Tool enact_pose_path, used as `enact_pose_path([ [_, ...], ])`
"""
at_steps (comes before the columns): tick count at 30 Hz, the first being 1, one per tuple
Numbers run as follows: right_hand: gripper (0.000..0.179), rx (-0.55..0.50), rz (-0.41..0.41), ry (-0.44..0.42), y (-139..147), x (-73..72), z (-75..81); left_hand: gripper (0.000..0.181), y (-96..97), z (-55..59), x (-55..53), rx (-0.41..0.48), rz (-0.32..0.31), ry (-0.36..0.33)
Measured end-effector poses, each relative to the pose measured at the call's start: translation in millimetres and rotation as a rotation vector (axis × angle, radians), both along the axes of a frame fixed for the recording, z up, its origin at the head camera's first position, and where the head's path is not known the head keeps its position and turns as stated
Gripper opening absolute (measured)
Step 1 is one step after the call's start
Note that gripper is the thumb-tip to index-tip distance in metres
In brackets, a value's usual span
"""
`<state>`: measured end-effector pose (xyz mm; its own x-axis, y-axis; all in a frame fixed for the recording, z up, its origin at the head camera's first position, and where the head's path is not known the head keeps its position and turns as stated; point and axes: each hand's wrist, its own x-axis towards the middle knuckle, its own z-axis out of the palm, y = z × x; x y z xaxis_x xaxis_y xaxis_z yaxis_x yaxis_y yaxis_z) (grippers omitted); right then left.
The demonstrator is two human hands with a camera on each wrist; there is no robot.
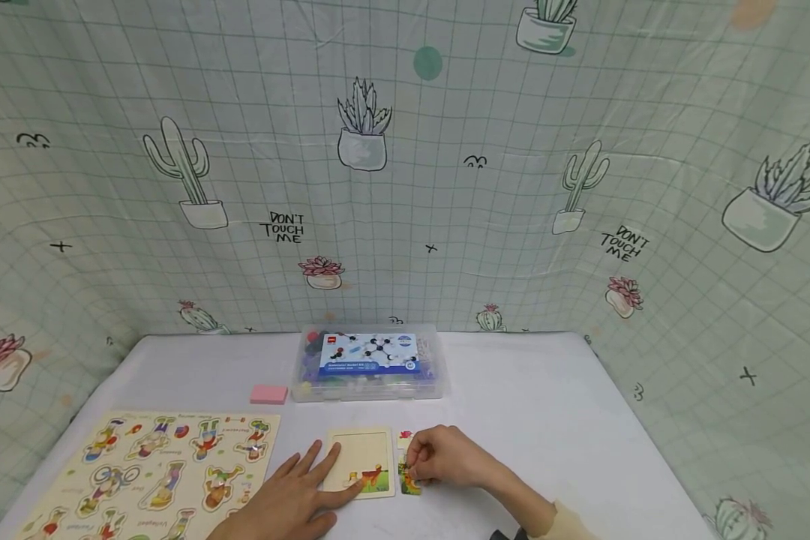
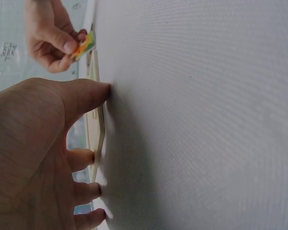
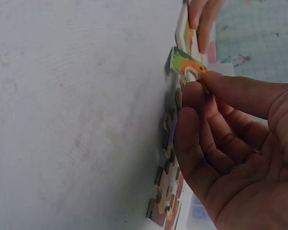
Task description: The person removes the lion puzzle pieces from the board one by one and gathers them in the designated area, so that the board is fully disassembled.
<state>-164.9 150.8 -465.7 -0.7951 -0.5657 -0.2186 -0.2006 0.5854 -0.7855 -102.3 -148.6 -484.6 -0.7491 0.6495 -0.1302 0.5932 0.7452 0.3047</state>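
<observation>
My left hand (image 1: 290,495) lies with spread fingers on the left side and lower edge of a pale wooden puzzle tray (image 1: 354,450). Along the tray's bottom sit joined pieces (image 1: 376,480) with a green and orange-brown picture. Just right of the tray, my right hand (image 1: 448,456) pinches a green and orange jigsaw piece (image 3: 182,62) between thumb and fingertips. In the right wrist view that piece is tilted above the table. More loose jigsaw pieces (image 3: 165,191) lie beneath and beside the right hand, partly hidden by it in the head view.
A large board with figure pieces (image 1: 162,472) covers the table's left front. Behind the tray stands a clear plastic box (image 1: 367,364) with a molecular model label, and a pink block (image 1: 268,394) lies left of it. A patterned cloth (image 1: 405,195) hangs behind the white table.
</observation>
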Motion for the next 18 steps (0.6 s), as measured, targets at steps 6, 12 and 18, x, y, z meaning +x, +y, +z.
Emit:
enact_pose_path([
  [6,0.014,0.051,0.014,0.044,-3.4,3.3,-0.7,0.043,-0.4,0.1,0.3,0.008,0.001,-0.003],
  [12,0.014,0.084,0.026,0.079,-6.5,4.4,-0.1,0.045,0.1,0.8,0.9,0.000,0.005,-0.010],
  [18,0.014,0.124,0.036,0.114,-7.7,3.9,-2.1,0.045,0.6,2.5,1.8,0.007,0.006,0.003],
])
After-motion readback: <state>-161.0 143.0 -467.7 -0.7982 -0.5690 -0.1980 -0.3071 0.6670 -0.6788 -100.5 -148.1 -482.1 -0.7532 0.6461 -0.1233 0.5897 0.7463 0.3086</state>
